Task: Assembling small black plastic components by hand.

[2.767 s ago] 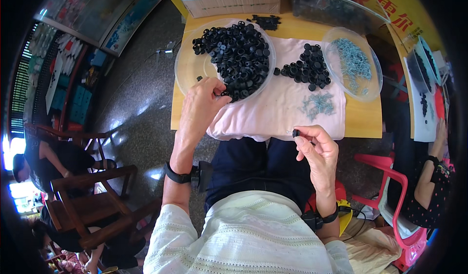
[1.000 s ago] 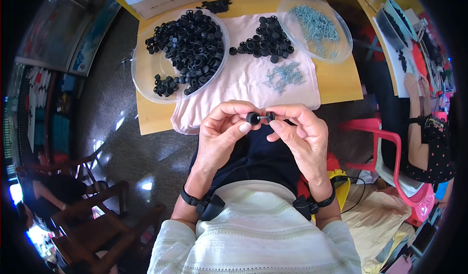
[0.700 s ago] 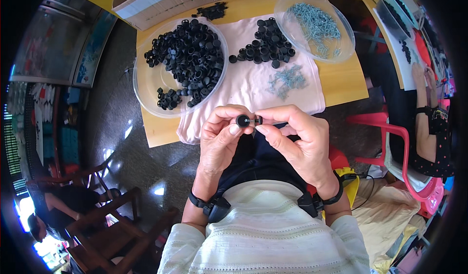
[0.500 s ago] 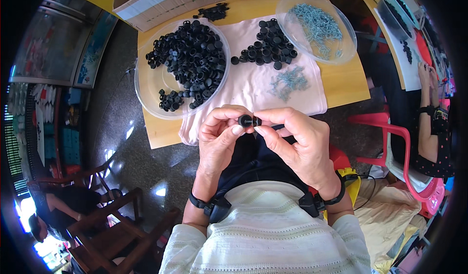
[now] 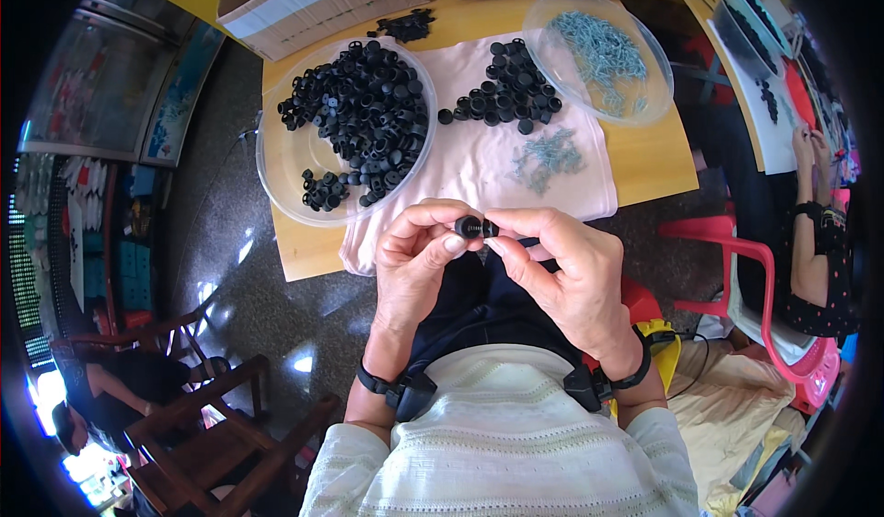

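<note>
In front of my body, above the table's near edge, my left hand pinches a small round black plastic cap between thumb and fingertips. My right hand closes thumb and forefinger on a second small black part, close against the cap's right side. A thin metal spring shows between the two pieces. Beyond my hands, a loose pile of springs lies on the pink cloth, with a heap of black caps farther back.
A round clear tray of black parts stands at left, and another clear tray with springs at back right. A cardboard box sits behind, near small black pieces. At right are a pink chair and another person's arms.
The black cap and part have shifted slightly right and tilted between my fingers. Both hands keep their pinch; the piles and trays look the same.
</note>
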Demonstrator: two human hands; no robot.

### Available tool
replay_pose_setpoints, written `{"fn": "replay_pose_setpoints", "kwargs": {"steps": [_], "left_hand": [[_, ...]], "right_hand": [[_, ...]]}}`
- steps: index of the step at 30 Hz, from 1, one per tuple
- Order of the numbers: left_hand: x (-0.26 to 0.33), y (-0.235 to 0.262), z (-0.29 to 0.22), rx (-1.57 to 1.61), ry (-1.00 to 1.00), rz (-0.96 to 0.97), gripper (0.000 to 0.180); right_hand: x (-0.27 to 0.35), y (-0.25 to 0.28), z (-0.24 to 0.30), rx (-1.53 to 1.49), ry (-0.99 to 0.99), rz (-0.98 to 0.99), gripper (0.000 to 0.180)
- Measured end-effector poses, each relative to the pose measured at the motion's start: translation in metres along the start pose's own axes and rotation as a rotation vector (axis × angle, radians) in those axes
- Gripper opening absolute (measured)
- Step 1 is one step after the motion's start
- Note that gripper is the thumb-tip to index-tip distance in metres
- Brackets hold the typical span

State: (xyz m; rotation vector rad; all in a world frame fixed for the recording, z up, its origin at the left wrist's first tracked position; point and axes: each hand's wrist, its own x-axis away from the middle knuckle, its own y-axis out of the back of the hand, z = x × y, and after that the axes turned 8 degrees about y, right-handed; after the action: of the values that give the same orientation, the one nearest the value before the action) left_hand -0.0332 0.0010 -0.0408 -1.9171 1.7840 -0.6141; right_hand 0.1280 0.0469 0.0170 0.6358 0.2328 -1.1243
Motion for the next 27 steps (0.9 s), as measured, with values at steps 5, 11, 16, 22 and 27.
{"fn": "replay_pose_setpoints", "kwargs": {"steps": [5, 11, 16, 22, 27], "left_hand": [[0.0, 0.001, 0.002, 0.031, 0.024, -0.014, 0.023], [-0.001, -0.003, 0.002, -0.004, 0.008, -0.015, 0.023], [0.0, -0.004, 0.003, -0.134, -0.063, -0.025, 0.023], [0.0, -0.01, 0.0, -0.107, -0.017, -0.011, 0.024], [0.002, -0.013, -0.001, -0.118, 0.035, -0.025, 0.023]], "right_hand": [[-0.001, 0.001, 0.003, -0.038, -0.026, -0.037, 0.026], [0.0, 0.003, 0.002, 0.065, 0.006, 0.032, 0.026], [-0.003, 0.005, -0.001, 0.079, 0.071, 0.02, 0.026], [0.006, 0.004, -0.007, -0.061, -0.041, -0.026, 0.025], [0.01, 0.004, -0.006, -0.07, -0.039, -0.045, 0.025]]}}
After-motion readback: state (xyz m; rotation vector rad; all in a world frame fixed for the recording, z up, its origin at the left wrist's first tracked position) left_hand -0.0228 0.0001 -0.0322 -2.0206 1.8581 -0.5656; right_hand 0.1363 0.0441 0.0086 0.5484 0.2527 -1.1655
